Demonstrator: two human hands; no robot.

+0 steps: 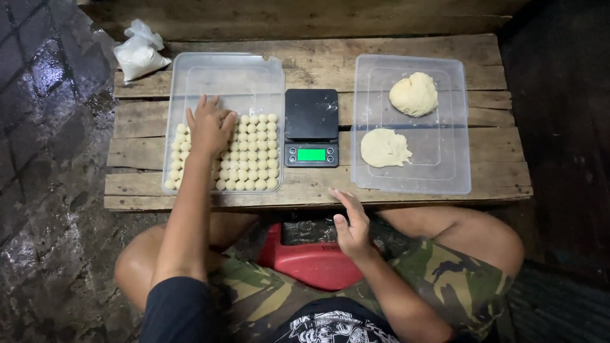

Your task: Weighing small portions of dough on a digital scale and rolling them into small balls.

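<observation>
A: From the head view, where is your left hand [210,127]?

B: It lies palm down in the left tray [190,70], fingers spread wide, on top of the rows of dough balls [254,152]. It grips nothing that I can see; it only rests on them.

A: And how do the balls lie?

B: In neat rows, filling the near half of that tray. The far half is bare.

A: Your right hand [351,225]?

B: Open and flat, fingers together, hovering just past the near edge of the worktop [318,63], above your lap. It holds nothing.

A: What sits between the trays?

B: A black scale [311,117] with a lit green display, just beside the left tray.

A: And the right side?

B: The right tray [457,178] holds two lumps of dough: a round lump [413,94] at the far end and a flatter lump [384,148] nearer you, apart from each other.

A: Anything else?

B: A white bag [138,54] rests at the far left corner of the worktop. A red stool [311,260] shows between your knees.
</observation>
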